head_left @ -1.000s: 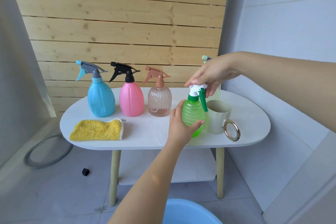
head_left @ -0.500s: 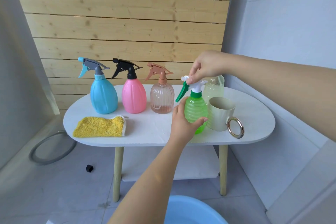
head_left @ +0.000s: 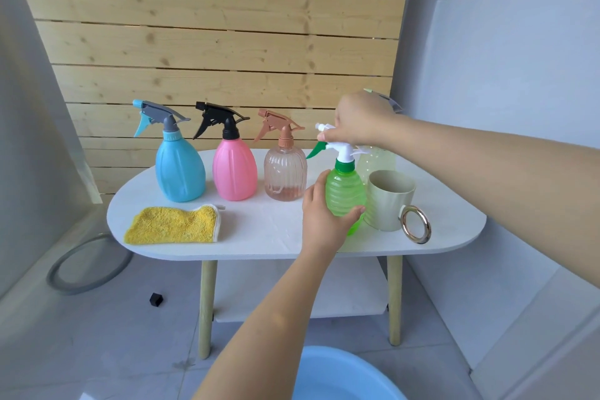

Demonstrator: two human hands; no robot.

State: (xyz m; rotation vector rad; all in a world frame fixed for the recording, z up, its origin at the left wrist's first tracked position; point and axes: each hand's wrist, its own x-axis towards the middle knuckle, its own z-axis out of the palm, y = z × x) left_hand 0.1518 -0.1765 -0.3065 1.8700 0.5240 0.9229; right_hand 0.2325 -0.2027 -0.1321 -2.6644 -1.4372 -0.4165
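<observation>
Right hand [head_left: 363, 122] has turned the spray head [head_left: 341, 149] leftward on green bottle [head_left: 345, 191].

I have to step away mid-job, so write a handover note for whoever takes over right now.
Left hand grips the green bottle round its body; it stands on the table beside the cup.
Right hand pinches the spray head from above, trigger pointing left.
Done: head sits on the bottle's neck; whether tight, cannot tell.
Left, probably: turn the head until it seats, then let go.
Blue bottle, pink bottle and peach bottle stand behind.
</observation>
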